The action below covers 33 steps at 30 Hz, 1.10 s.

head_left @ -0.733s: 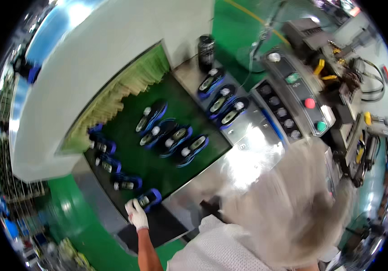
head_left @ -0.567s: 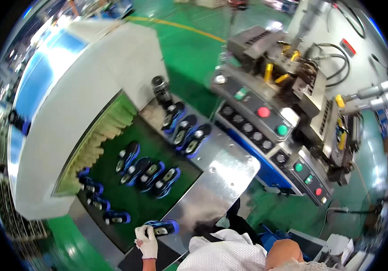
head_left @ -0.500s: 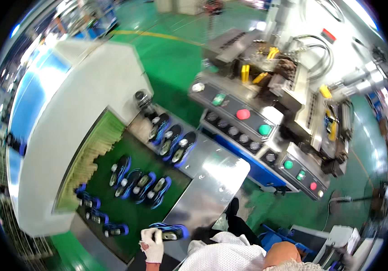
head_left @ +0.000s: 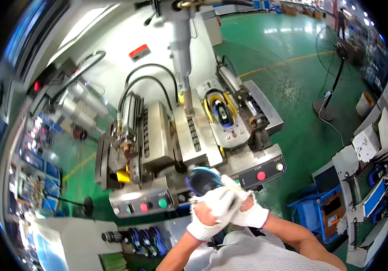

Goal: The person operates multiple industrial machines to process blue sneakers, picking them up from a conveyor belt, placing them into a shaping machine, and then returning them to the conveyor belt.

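Note:
A black shoe with blue edging (head_left: pixel 201 181) is held up in front of the machine's control panels, its opening partly in sight. My left hand (head_left: pixel 210 216), in a white knit glove, is closed around its near end. My right hand (head_left: pixel 247 208), gloved likewise, overlaps the left and grips the shoe's right side; some of its fingers are blurred. Beyond them, another dark shoe (head_left: pixel 222 113) sits between yellow pads in the machine's right station. The machine's metal blocks (head_left: pixel 158 133) stand to the left of that station.
Control panels with coloured buttons (head_left: pixel 261 175) line the machine's front. Several shoes (head_left: pixel 146 241) lie on the conveyor at the lower left. A blue crate (head_left: pixel 309 214) and a rack with shoes (head_left: pixel 361 203) are at right. Farther back stands a floor fan (head_left: pixel 334 72).
My view has swung right from the conveyor to the machine. The shoe my left hand touched at the conveyor's near edge appears lifted, and my right hand has come into view on it.

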{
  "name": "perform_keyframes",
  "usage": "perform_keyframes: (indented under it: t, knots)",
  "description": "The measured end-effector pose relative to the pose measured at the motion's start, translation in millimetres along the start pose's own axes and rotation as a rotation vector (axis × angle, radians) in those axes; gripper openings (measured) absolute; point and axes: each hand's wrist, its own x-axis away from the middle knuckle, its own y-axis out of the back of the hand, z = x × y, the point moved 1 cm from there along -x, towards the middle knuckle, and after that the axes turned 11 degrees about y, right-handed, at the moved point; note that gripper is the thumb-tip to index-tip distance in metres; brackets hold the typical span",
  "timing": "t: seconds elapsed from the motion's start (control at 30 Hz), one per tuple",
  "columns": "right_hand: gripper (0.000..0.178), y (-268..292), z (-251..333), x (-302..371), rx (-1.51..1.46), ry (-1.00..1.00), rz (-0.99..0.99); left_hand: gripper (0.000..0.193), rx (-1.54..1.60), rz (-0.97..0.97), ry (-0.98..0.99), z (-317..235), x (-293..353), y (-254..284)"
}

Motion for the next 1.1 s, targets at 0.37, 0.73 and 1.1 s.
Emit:
perform_keyframes:
  t: [0.37,0.73,1.1]
  knots:
    - [0.054,117,-84,73,-1.137,-0.842,-0.927,0.073,0.291,-0.249,0.753,208,-303,-186]
    - [0.036,93,-99,126,0.343,-0.602,-0.045,0.063,0.341,0.042,1.045,259,-332,-170]
    - [0.055,34,-358,-239,0.372,-0.727,0.137,0.066,0.706,0.113,0.905,133,34,-2]
